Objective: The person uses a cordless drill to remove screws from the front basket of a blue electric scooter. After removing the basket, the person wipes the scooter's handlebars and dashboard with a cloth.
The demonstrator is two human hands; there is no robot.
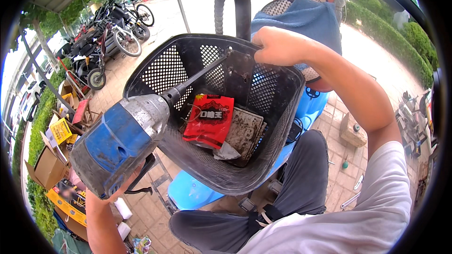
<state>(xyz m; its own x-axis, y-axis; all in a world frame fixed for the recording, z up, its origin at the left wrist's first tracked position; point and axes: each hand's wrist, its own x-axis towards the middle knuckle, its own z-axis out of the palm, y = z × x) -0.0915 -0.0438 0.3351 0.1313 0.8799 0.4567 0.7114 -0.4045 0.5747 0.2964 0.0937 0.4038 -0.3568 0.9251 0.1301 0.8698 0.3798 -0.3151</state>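
Note:
My left hand is wrapped round the handle of a blue and silver power driver, mostly hidden behind its body. The tool's long shaft reaches over the black plastic basket to a metal bracket on its back wall. At the basket's rear right rim, my right hand is curled closed round the edge. Inside lie a red packet and dirty, flat, plate-like pieces. Below is a bright blue scooter body; behind my right hand a blue towel drapes over the seat.
Parked bikes and scooters line the back left. Cardboard boxes and clutter stand along a hedge at left. A stone block and wrenches lie on the paving at right. Another hedge borders the right side.

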